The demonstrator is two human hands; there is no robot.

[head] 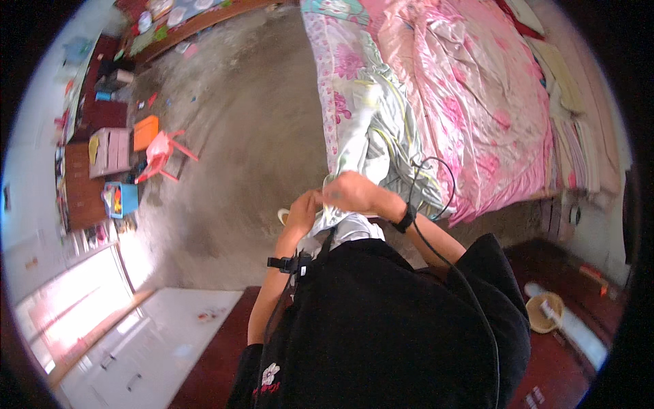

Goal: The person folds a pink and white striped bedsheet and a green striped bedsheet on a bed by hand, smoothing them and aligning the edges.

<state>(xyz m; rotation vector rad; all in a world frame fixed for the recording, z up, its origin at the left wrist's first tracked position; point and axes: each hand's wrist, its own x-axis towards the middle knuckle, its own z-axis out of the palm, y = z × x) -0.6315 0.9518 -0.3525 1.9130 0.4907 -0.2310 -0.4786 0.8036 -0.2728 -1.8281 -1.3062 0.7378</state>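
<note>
Both my hands are close together at the near edge of a bed, in front of my body. My left hand (305,210) is pinched on the edge of a pale green and white patterned cloth (380,130). Beside it, almost touching, my right hand (352,193) is closed on the same cloth, its fingers partly hidden. The cloth lies crumpled along the bed, over a white sheet with pink flowers (349,61). A black cable (453,184) loops from my right wrist over the cloth.
A pink flowered quilt (475,102) covers the bed's right side. At the left, a red plastic chair (161,153), an orange box (146,133) and a blue bin (127,199) stand on the concrete floor (245,122). A woven basket (544,313) sits at lower right.
</note>
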